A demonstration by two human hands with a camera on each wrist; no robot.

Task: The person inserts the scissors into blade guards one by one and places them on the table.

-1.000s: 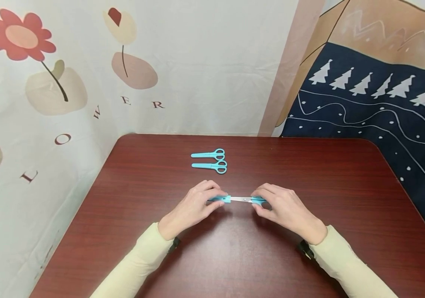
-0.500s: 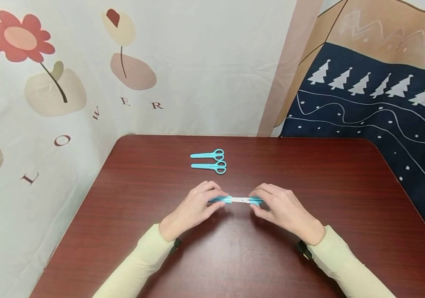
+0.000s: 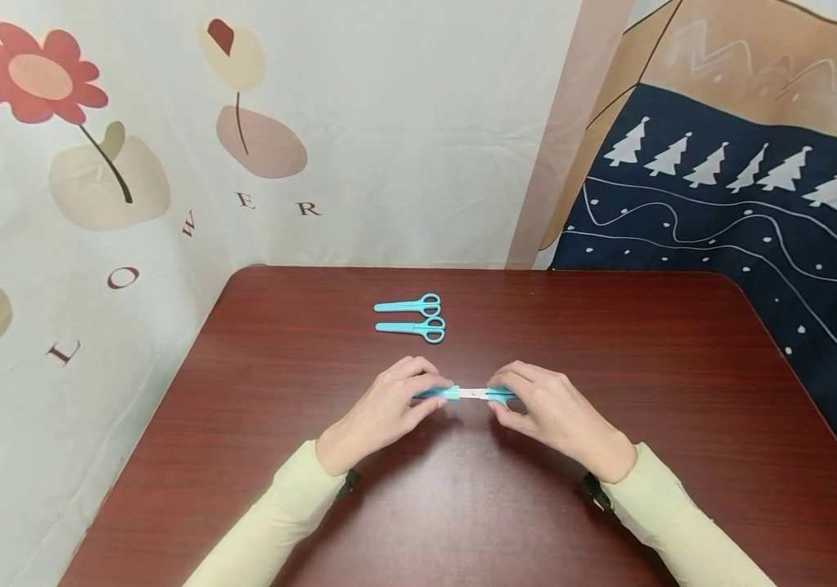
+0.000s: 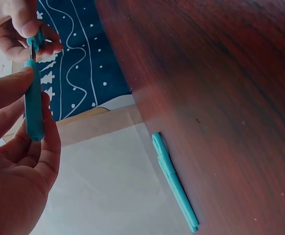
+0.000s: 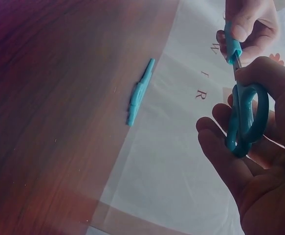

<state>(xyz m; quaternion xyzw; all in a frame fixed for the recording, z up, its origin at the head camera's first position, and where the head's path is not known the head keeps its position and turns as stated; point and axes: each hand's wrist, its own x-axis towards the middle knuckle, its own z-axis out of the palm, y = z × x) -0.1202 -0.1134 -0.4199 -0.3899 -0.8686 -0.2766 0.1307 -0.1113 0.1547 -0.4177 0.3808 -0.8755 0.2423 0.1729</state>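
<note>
Between the hands, over the middle of the table, is a pair of scissors (image 3: 473, 394) with turquoise handles. My left hand (image 3: 381, 403) pinches its turquoise blade cover (image 4: 33, 105) between thumb and fingers. The handle end is pinched by my right hand (image 3: 561, 408); both finger loops (image 5: 257, 115) show in the right wrist view. A short stretch of bare metal blade is visible between cover and handles, the blade tips hidden inside the cover.
Farther back on the dark red wooden table (image 3: 609, 326) lie two more turquoise scissors, the rear pair (image 3: 407, 306) and the front pair (image 3: 409, 328), side by side with covered blades. Printed curtains (image 3: 403, 147) hang behind the table's far edge.
The right hand has moved slightly left with the handles, so less bare blade shows between handles and cover. The left hand has shifted a touch to the right.
</note>
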